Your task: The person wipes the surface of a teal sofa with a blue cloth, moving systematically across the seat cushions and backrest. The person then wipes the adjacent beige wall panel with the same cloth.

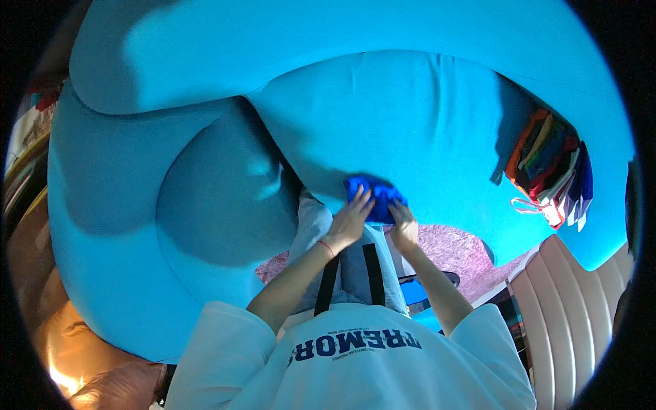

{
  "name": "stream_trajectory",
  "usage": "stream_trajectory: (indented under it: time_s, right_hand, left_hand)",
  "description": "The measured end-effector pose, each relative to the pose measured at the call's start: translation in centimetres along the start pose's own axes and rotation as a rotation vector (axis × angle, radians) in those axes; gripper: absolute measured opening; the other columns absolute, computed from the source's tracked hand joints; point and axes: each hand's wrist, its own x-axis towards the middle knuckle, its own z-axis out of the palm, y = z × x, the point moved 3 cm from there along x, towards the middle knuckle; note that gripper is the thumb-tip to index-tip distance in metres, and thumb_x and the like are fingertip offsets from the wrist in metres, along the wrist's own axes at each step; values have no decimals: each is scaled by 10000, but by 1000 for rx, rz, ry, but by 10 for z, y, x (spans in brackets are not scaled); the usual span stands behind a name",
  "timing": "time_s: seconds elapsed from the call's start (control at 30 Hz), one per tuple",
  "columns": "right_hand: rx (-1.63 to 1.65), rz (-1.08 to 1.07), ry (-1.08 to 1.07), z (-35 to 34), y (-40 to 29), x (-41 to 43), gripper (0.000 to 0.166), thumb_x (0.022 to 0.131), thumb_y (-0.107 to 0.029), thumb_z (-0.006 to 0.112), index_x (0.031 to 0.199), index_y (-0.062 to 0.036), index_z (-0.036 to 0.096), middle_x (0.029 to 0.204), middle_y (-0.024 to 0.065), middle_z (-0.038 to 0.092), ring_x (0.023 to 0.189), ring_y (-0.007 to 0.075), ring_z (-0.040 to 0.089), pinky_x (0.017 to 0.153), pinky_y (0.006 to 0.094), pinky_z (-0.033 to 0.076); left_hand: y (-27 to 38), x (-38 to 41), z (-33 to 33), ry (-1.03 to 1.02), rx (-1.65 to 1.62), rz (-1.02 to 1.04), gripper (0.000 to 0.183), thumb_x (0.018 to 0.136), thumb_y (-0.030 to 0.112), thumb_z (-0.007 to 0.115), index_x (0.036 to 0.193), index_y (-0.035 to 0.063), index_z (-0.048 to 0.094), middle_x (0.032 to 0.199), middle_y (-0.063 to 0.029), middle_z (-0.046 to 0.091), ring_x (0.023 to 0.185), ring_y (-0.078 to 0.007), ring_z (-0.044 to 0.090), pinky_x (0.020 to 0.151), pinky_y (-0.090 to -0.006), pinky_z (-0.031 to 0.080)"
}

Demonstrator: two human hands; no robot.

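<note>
A bundle of bright blue cloth (pixel 379 201) lies folded at the front edge of a light-blue sofa seat (pixel 400 123), just beyond my knees. My left hand (pixel 352 218) rests on its left side, fingers spread over the fabric. At the bundle's right end is my right hand (pixel 404 225), its fingertips bent onto the cloth. Whether either hand grips the fabric or only presses it, I cannot tell. The underside of the bundle is hidden.
On the right of the sofa stands an orange-edged fabric container (pixel 518 148) with folded textiles of several colours. A curved sofa backrest (pixel 328 36) runs behind the seat. Pink carpet (pixel 456 251) shows below, near a beige padded panel (pixel 558 318). Brown shiny fabric (pixel 87 348) lies lower left.
</note>
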Motion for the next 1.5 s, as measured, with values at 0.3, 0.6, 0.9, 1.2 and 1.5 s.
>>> stream_trajectory:
  time_s: [0.3, 0.6, 0.9, 1.2, 1.5]
  right_hand:
    - [-174, -333, 258, -30, -110, 265, 614, 748, 123, 514, 1332, -37, 618, 1469, 211, 518, 1368, 403, 475, 1124, 468, 432]
    - [-273, -161, -174, 31, -39, 50, 562, 710, 105, 568, 1255, 0, 659, 1438, 203, 550, 1361, 366, 494, 1114, 441, 439]
    - [-107, -308, 49, 8, -145, 138, 629, 724, 136, 533, 1312, -61, 639, 1443, 198, 544, 1301, 420, 532, 1093, 483, 456]
    - [-373, -434, -60, 62, -194, 246, 568, 777, 77, 576, 1321, -77, 636, 1474, 164, 528, 1398, 335, 463, 1127, 436, 437]
    - [-456, -270, -449, 68, -56, 18, 398, 750, 7, 593, 1124, -32, 725, 1346, 184, 627, 1259, 348, 587, 1048, 429, 498]
  left_hand:
    - [-117, 67, -146, 581, 176, -219, 636, 891, -27, 531, 1514, 9, 408, 1632, -188, 274, 1474, -516, 237, 1190, -533, 316]
    - [-51, -17, 2, 87, -96, -189, 509, 912, 32, 494, 1417, -17, 533, 1618, -193, 308, 1489, -449, 262, 1215, -455, 301]
    - [-103, -48, -97, 554, -23, -209, 575, 865, -39, 548, 1437, 18, 519, 1586, -196, 368, 1501, -433, 246, 1216, -496, 308]
    - [-192, -7, -101, 678, -148, -467, 771, 887, 16, 595, 1582, 209, 324, 1663, -244, 75, 1423, -502, 349, 1070, -490, 496]
    - [-68, -88, 55, -25, -492, -325, 554, 969, 137, 492, 1521, 115, 450, 1681, -201, 78, 1473, -494, 272, 1191, -498, 340]
